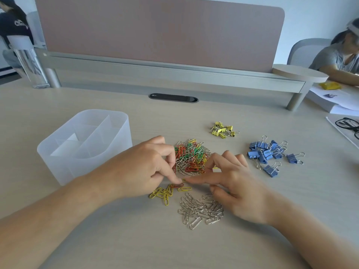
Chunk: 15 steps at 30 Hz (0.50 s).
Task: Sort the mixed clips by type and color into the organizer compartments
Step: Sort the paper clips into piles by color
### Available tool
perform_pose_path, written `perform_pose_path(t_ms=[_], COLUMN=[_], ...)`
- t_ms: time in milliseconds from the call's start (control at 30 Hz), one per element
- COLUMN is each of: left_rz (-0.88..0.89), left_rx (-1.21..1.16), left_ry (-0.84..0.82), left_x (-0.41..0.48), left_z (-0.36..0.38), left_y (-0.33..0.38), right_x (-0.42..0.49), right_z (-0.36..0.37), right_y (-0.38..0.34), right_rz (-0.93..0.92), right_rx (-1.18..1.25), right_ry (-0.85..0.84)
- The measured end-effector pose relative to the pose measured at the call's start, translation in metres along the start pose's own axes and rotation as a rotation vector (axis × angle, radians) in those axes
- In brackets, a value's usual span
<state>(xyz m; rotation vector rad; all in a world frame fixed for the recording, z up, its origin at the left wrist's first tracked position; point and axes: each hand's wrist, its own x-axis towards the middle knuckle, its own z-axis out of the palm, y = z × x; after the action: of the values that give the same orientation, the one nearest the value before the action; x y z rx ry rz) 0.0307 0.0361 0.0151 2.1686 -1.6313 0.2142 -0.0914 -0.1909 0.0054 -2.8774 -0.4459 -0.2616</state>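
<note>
fingers [172, 161] of left hand [143, 166] curled, thumb tip on red paper clip [178, 185] beside yellow paper clips [162, 193]; pinch unclear. right hand [237, 183] index straight, touching there. mixed paper clip pile [191, 158] sits right of organizer [58, 166].

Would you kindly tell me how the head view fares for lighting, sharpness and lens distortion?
Head view: soft, even light, faint shadows under the right hand; mixed clip pile sharp; the person at the right edge blurred; the wide lens bows the pink divider.
</note>
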Motion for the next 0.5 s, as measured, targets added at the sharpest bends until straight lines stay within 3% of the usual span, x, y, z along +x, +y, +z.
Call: perform_pose_path(t_ms=[367,500], left_rz=[0.015,0.04], left_rx=[0.041,0.029], left_ry=[-0.107,-0.049], left_x=[0.001,0.0015], left_z=[0.008,0.0067], left_y=[0.0066,0.0092], right_x=[-0.0001,0.002], right_z=[0.0006,0.0021], right_y=[0.0076,0.0046], right_rz=[0.067,0.025], right_rx=[0.045,0.068], right_ry=[0.039,0.037])
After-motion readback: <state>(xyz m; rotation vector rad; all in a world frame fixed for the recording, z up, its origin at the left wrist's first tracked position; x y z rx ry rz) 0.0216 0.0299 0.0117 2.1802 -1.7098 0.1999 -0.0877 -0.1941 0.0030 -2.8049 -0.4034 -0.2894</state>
